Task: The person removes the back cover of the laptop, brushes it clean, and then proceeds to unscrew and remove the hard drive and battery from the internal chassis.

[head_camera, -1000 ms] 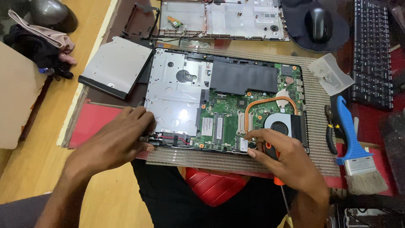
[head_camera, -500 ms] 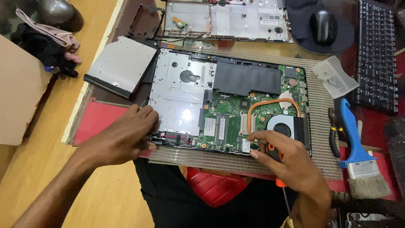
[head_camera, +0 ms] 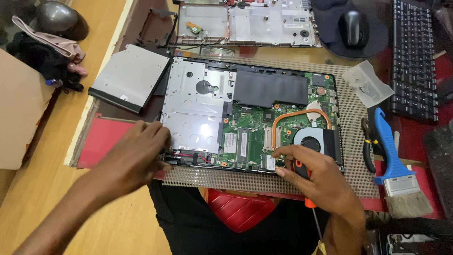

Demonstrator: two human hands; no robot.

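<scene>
At the laptop base [head_camera: 250,118], left hand [head_camera: 134,156] curled on corner, right hand [head_camera: 321,177] gripping screwdriver [head_camera: 304,182].

Your worktop [head_camera: 56,208] is light wood, with red pads on it. A beige mesh mat [head_camera: 349,156] lies across the middle and carries the opened laptop [head_camera: 250,118]. To its left, a silver optical drive [head_camera: 128,78] lies tilted on a dark strip. Behind the mat you have the laptop's removed cover [head_camera: 245,21] and a black mouse [head_camera: 354,27] on its dark pad. On your right lie a clear plastic bag [head_camera: 368,82], pliers [head_camera: 368,146], a blue-handled brush [head_camera: 394,165] and a black keyboard [head_camera: 415,61]. At far left sit a brown box [head_camera: 19,113] and a dark bundle of cloth [head_camera: 42,56].
</scene>
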